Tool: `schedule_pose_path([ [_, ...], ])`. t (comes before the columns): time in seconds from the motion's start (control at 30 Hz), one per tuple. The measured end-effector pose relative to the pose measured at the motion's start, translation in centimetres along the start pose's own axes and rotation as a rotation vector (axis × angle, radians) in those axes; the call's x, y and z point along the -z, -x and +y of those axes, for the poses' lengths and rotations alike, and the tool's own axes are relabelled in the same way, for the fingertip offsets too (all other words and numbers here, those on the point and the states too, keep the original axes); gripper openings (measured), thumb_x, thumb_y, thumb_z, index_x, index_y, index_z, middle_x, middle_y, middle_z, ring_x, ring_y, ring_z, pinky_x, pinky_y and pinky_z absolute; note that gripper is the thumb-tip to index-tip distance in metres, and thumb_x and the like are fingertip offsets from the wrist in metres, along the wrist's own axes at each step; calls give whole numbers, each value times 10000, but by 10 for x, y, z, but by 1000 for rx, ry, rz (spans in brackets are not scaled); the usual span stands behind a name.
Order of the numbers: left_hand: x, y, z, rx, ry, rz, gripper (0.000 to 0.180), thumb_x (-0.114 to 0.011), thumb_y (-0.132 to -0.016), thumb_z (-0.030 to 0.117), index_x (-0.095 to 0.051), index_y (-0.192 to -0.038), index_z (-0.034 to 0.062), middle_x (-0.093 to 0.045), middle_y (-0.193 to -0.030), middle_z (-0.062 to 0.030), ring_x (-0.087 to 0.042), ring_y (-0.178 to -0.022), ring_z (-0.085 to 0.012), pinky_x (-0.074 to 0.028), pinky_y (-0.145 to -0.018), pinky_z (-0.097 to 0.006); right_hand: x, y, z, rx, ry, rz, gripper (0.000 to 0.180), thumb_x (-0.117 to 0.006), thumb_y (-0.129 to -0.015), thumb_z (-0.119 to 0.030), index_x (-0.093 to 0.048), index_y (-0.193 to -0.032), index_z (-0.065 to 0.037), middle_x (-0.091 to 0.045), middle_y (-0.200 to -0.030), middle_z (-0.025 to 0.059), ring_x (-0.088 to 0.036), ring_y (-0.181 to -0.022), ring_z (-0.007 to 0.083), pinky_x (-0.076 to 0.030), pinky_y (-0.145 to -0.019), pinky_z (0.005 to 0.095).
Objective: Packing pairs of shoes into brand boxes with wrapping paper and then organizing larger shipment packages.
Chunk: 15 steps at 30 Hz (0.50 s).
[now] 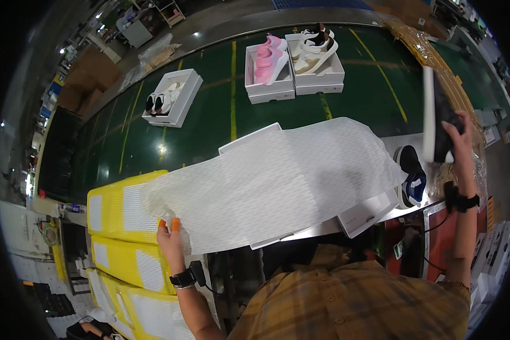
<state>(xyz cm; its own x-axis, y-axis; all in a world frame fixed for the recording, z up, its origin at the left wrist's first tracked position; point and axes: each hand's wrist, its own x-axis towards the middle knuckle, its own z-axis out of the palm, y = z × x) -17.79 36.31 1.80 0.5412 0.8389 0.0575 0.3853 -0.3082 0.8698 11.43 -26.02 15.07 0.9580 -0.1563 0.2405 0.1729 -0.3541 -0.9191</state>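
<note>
A large white sheet of wrapping paper [289,175] stretches across the middle over an open shoe box, mostly hiding it. Its lower left edge is pinched by my left hand [173,241], which has orange covers on two fingertips. Raised at the right, my right hand [460,139] grips a black shoe [443,107] with a thick white sole, tilted upright. Below that, another black shoe [409,170] with a blue lining rests on the metal tabletop beside the paper's right end. A white box flap [368,215] shows under the paper's lower edge.
Several yellow-wrapped paper stacks [127,258] lie at the left. Beyond the paper runs a green conveyor belt [209,119] carrying open boxes of white shoes [167,99], pink shoes [270,60] and white-beige shoes [313,52]. Boxes [493,255] are stacked at lower right.
</note>
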Motion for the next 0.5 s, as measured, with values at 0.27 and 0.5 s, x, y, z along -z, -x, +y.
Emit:
schedule_pose_path([
  [0.27, 24, -11, -4, 219, 251, -178, 562, -712, -905, 203, -500, -1357, -56, -575, -1331, -156, -544, -1195, -207, -433, -989, -299, -256, 134, -47, -824, -667, -1013, 561, -762, -817, -57, -396, -1229, -163, -537, -1092, 76, -594, -868, 161, -480, -666, 267],
  [0.5, -8, 9, -73, -225, -3, -564, 498, -564, -976, 329, -493, -1375, 38, -529, -1407, -123, -481, -1292, -280, -407, -1065, -398, -347, 168, 19, -382, -287, -1128, 511, -659, -850, 63, -511, -1301, -126, -426, -1276, 187, -579, -999, 231, -509, -784, 298],
])
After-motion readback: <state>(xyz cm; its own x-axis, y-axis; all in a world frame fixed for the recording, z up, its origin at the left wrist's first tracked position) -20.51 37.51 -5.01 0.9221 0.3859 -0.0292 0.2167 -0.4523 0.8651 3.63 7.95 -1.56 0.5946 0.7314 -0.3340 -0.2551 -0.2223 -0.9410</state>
